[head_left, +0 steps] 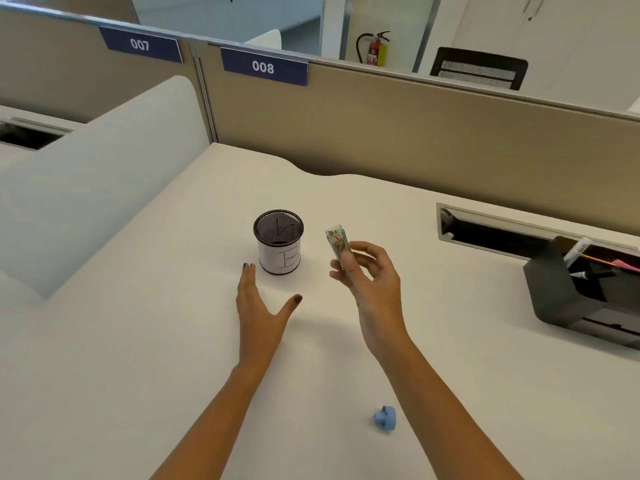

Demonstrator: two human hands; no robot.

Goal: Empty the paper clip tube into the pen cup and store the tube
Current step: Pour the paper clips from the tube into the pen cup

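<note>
A black mesh pen cup (279, 245) wrapped in white paper marked "B" stands upright in the middle of the white desk (138, 358). My right hand (370, 282) holds a clear paper clip tube (337, 244) upright to the right of the cup, its open top up and paper clips visible inside. My left hand (259, 306) hovers open just in front and left of the cup, fingers together, thumb spread, not touching it. A small blue cap (385, 417) lies on the desk near my right forearm.
A dark desk organiser (561, 292) with pens and notes sits at the right edge. A cable slot (485, 230) opens in the desk behind it. Beige partitions (415, 133) with labels 007 and 008 close off the back; a white divider (104, 174) rises on the left.
</note>
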